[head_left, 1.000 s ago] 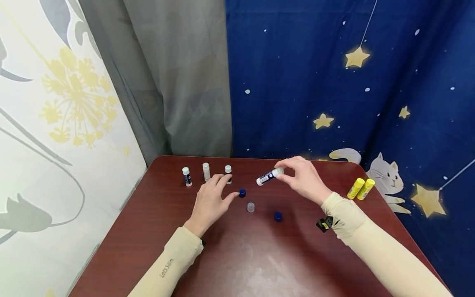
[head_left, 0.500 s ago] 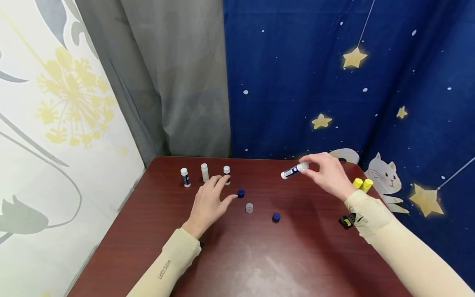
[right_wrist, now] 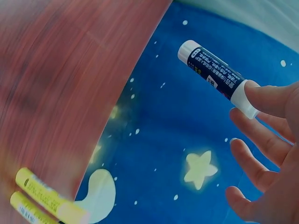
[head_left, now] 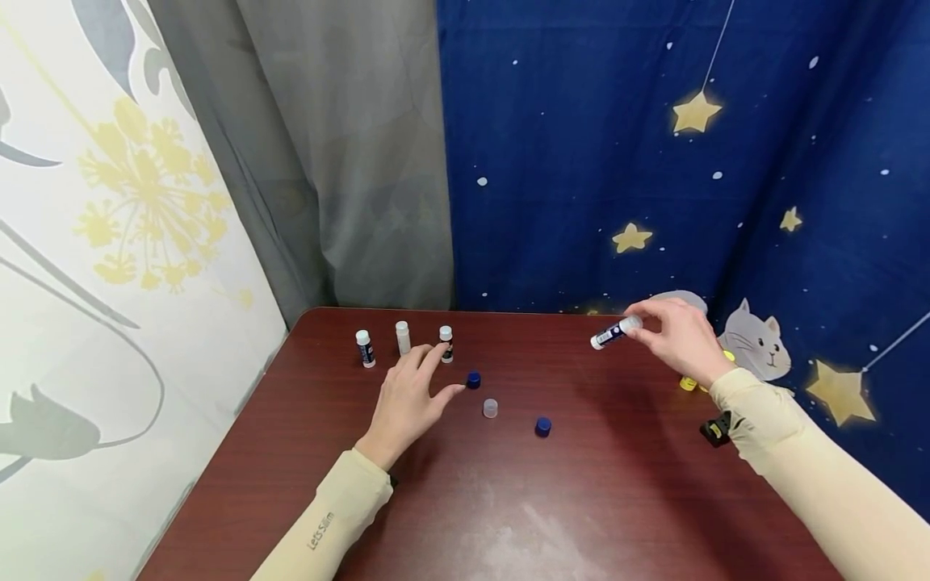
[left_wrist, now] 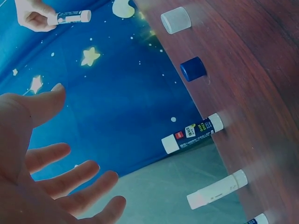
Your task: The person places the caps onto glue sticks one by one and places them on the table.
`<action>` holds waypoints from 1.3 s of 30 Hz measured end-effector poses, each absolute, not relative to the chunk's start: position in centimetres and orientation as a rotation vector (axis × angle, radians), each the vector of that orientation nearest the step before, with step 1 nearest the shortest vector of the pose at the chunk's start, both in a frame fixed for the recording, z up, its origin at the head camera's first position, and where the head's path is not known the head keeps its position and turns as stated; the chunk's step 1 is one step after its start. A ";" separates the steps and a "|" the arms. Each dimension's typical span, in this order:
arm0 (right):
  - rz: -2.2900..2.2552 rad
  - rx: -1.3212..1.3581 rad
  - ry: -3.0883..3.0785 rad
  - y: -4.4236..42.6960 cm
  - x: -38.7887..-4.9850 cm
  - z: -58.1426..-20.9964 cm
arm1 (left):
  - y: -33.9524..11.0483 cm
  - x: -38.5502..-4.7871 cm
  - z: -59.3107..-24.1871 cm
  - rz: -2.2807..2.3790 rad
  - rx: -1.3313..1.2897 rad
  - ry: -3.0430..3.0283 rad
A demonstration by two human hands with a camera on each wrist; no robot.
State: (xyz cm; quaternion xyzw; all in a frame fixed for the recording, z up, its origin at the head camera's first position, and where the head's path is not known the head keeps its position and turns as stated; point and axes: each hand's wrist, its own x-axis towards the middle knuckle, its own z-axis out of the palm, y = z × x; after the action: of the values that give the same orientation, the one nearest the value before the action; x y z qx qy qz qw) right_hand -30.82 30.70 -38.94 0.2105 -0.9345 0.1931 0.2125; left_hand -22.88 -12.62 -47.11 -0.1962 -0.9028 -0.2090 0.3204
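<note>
**Right hand (head_left: 679, 339) pinches a tilted glue stick (head_left: 612, 332) above the desk (head_left: 450, 500); left hand (head_left: 407, 395) has its fingers spread**

A starry blue curtain (head_left: 552, 161) and a grey curtain (head_left: 378, 161) hang behind the desk, with a white, flower-patterned wall (head_left: 51, 323) on the left. The desk is dark reddish brown; the head view catches glare near its front, while the right wrist view brings out streaky grain.

In the head view the left fingers overlap a navy stick (left_wrist: 192, 134); the left wrist view shows them clear of it, holding nothing. The right thumb and index finger grip the glue stick by its pale end, over the desk's right side. The right wrist view also shows the remaining fingers, loosely bent.

That view shows two yellow tubes (right_wrist: 49, 193) side by side, largely hidden behind the right wrist in the head view. Left of the navy stick stand a white stick (head_left: 403, 339) and a dark-labelled stick (head_left: 366, 349).

Smallest are a clear cap (head_left: 490, 409), a blue cap (head_left: 474, 380) near it, and a second blue cap (head_left: 542, 428), which only the head view shows.
</note>
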 end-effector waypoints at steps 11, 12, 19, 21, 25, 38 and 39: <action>0.462 0.550 -2.625 33.5 -32.0 -40.2 | -12.7 -23.1 -47.5 -0.555 -0.476 -2.395; 0.458 0.543 -2.636 33.8 -32.1 -40.4 | -12.7 -23.0 -47.5 -0.556 -0.470 -2.399; 0.416 0.545 -2.669 35.4 -32.6 -41.2 | -12.9 -23.0 -47.7 -0.551 -0.456 -2.404; 0.409 0.549 -2.674 35.8 -32.6 -41.3 | -12.9 -23.0 -47.8 -0.554 -0.454 -2.410; 0.411 0.527 -2.707 36.3 -32.4 -41.5 | -12.9 -23.0 -47.9 -0.559 -0.449 -2.420; 0.360 0.520 -2.758 38.2 -32.2 -42.5 | -13.1 -22.7 -48.2 -0.558 -0.421 -2.440; 0.354 0.518 -2.766 38.3 -32.3 -42.6 | -13.1 -22.7 -48.2 -0.558 -0.421 -2.439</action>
State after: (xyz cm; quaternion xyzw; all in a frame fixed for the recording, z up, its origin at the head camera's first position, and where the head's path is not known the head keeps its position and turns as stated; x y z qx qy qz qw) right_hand -32.27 38.27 -42.65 0.1804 -0.9639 0.1234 0.1522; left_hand -22.73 -13.08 -48.23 -0.1583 -0.9178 -0.2100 0.2975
